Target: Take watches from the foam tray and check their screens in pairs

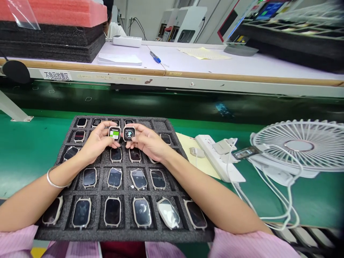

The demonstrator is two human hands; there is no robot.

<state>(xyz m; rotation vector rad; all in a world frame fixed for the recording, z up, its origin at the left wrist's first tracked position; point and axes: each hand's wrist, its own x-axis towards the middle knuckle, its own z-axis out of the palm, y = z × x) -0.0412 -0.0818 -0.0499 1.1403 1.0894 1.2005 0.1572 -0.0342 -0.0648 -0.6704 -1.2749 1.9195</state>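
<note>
My left hand (100, 140) grips a smartwatch without a strap (114, 134), its screen lit with green and white. Close beside it, my right hand (146, 140) has its fingers round a second smartwatch (129, 134) showing a dark watch face. Both are held over the upper part of a black foam tray (98, 229). Strapless watches sit in many of the tray's compartments, most with dark screens, such as the watch (112, 211) in the front row. One front-row watch (168, 213) lies tilted and reflects light. My forearms hide some compartments.
A white power strip (219, 157) and a white fan (298, 145) with loose cables are at the right on the green bench (242, 200). Behind, a raised shelf (172, 68) carries foam stacks (53, 41), papers and a blue pen (155, 57). A person sits beyond it.
</note>
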